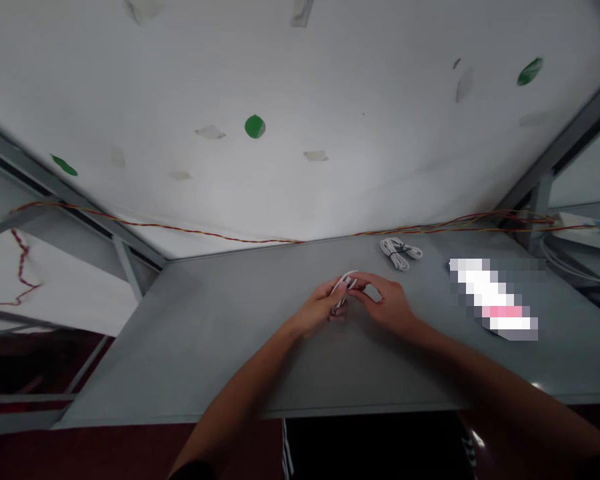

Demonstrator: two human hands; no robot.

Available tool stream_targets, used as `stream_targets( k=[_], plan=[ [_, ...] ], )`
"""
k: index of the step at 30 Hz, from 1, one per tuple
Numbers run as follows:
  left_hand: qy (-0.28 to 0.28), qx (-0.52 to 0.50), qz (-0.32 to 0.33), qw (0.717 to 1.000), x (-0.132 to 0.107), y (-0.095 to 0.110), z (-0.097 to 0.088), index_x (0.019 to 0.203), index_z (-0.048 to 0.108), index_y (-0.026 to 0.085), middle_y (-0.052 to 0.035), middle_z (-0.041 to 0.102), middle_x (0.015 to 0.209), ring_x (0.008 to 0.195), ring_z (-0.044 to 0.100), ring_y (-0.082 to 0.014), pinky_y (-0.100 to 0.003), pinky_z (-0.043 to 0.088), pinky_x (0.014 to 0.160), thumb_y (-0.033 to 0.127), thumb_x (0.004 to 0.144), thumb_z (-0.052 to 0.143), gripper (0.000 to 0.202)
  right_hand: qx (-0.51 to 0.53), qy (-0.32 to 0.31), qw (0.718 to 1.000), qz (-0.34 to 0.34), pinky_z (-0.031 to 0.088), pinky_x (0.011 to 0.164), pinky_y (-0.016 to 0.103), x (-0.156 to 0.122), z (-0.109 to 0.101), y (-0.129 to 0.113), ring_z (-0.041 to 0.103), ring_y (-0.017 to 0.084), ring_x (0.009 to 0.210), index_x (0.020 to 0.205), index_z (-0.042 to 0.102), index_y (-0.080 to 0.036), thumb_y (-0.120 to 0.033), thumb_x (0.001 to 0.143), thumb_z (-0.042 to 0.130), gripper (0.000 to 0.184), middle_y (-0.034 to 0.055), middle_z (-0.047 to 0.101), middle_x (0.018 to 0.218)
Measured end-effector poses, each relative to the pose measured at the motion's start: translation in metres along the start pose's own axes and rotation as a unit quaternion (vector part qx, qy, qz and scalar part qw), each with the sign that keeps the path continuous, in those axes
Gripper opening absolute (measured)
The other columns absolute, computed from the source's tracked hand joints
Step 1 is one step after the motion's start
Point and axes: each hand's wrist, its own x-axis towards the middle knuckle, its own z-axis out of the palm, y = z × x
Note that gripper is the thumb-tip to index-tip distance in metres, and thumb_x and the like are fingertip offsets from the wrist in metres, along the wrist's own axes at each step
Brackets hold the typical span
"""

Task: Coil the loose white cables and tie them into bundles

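Note:
Both my hands meet over the middle of a grey table (205,347). My left hand (320,310) is closed around a small coil of white cable (341,291). My right hand (387,303) pinches the same coil from the right, fingers pressed together at its top. A second white cable bundle (401,252), tied with a dark band, lies on the table behind my right hand, near the far edge.
A blurred-out flat object (497,300) lies on the table to the right. Twisted red and yellow wires (220,235) run along the white wall behind the table. Grey metal frame bars (125,263) stand at both sides.

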Motion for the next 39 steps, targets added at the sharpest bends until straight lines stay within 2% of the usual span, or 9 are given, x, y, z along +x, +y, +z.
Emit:
stream_targets(
  k=[2, 5, 9, 13, 20, 25, 30, 34, 39],
  plan=[
    [-0.003, -0.042, -0.017, 0.999, -0.001, 0.005, 0.002, 0.117, 0.057, 0.019, 0.0058, 0.033, 0.074, 0.056, 0.025, -0.0057, -0.020, 0.025, 0.052, 0.063, 0.085, 0.068, 0.056, -0.002, -0.015, 1.000, -0.024, 0.057, 0.086, 0.034, -0.003, 0.003, 0.002, 0.071, 0.019, 0.085, 0.120, 0.069, -0.025, -0.030, 0.095, 0.061, 0.027, 0.0035, 0.075, 0.092],
    [-0.017, -0.041, -0.019, 0.999, -0.003, 0.007, 0.003, 0.114, 0.055, 0.019, 0.0063, 0.031, 0.073, 0.055, 0.021, -0.0053, -0.020, 0.023, 0.051, 0.061, 0.088, 0.066, 0.050, -0.005, -0.028, 0.998, -0.048, 0.057, 0.087, 0.035, -0.006, 0.007, 0.005, 0.071, 0.019, 0.087, 0.123, 0.066, -0.026, -0.027, 0.096, 0.057, 0.029, 0.0040, 0.075, 0.094],
    [-0.023, -0.034, -0.027, 0.999, -0.002, 0.001, 0.002, 0.105, 0.052, 0.019, 0.0066, 0.032, 0.073, 0.055, 0.026, -0.0053, -0.019, 0.026, 0.051, 0.063, 0.087, 0.065, 0.049, -0.010, 0.000, 0.998, -0.068, 0.058, 0.086, 0.035, -0.007, 0.010, 0.004, 0.072, 0.019, 0.090, 0.120, 0.067, -0.026, -0.025, 0.097, 0.055, 0.026, 0.0049, 0.075, 0.098],
    [-0.031, -0.093, -0.066, 0.993, -0.001, -0.004, 0.000, 0.098, 0.049, 0.020, 0.0069, 0.035, 0.072, 0.053, 0.030, -0.0049, -0.019, 0.026, 0.051, 0.059, 0.086, 0.069, 0.045, -0.010, 0.004, 0.996, -0.089, 0.059, 0.082, 0.034, -0.007, 0.009, -0.001, 0.071, 0.019, 0.087, 0.111, 0.070, -0.026, -0.025, 0.098, 0.053, 0.021, 0.0058, 0.076, 0.099],
    [-0.052, -0.171, -0.089, 0.980, -0.004, 0.005, -0.002, 0.096, 0.052, 0.017, 0.0035, 0.042, 0.074, 0.054, 0.029, -0.0052, -0.019, 0.027, 0.051, 0.049, 0.088, 0.070, 0.037, 0.029, 0.010, 0.986, -0.166, 0.059, 0.079, 0.033, -0.005, 0.007, -0.009, 0.071, 0.018, 0.084, 0.103, 0.072, -0.025, -0.021, 0.097, 0.055, 0.019, 0.0045, 0.076, 0.090],
    [-0.056, -0.127, -0.055, 0.989, -0.004, 0.003, -0.001, 0.100, 0.051, 0.019, 0.0069, 0.032, 0.068, 0.053, 0.027, -0.0059, -0.019, 0.026, 0.051, 0.052, 0.085, 0.073, 0.042, 0.019, 0.026, 0.984, -0.173, 0.057, 0.080, 0.038, -0.003, 0.008, 0.000, 0.070, 0.019, 0.082, 0.090, 0.073, -0.026, -0.022, 0.098, 0.054, 0.021, 0.0050, 0.075, 0.085],
    [-0.046, -0.046, -0.009, 0.998, -0.003, 0.001, 0.003, 0.102, 0.051, 0.019, 0.0068, 0.031, 0.068, 0.056, 0.026, -0.0071, -0.021, 0.028, 0.054, 0.060, 0.085, 0.070, 0.048, 0.009, 0.071, 0.975, -0.209, 0.057, 0.075, 0.035, -0.001, 0.006, 0.000, 0.070, 0.018, 0.078, 0.090, 0.074, -0.025, -0.016, 0.095, 0.059, 0.019, 0.0048, 0.076, 0.085],
    [-0.035, -0.104, -0.027, 0.994, -0.003, 0.001, 0.003, 0.103, 0.052, 0.019, 0.0064, 0.030, 0.070, 0.057, 0.028, -0.0070, -0.021, 0.028, 0.055, 0.055, 0.084, 0.074, 0.047, -0.013, 0.098, 0.965, -0.242, 0.057, 0.073, 0.033, 0.000, 0.006, -0.005, 0.071, 0.017, 0.080, 0.094, 0.073, -0.023, -0.012, 0.094, 0.060, 0.018, 0.0050, 0.076, 0.087],
    [-0.051, -0.165, -0.003, 0.985, -0.005, 0.004, 0.003, 0.113, 0.055, 0.021, 0.0041, 0.036, 0.077, 0.059, 0.030, -0.0064, -0.021, 0.027, 0.056, 0.041, 0.085, 0.077, 0.041, -0.075, 0.127, 0.942, -0.300, 0.056, 0.075, 0.035, -0.001, 0.004, -0.004, 0.070, 0.019, 0.083, 0.099, 0.073, -0.023, -0.006, 0.089, 0.064, 0.021, 0.0040, 0.077, 0.088]
  ],
)
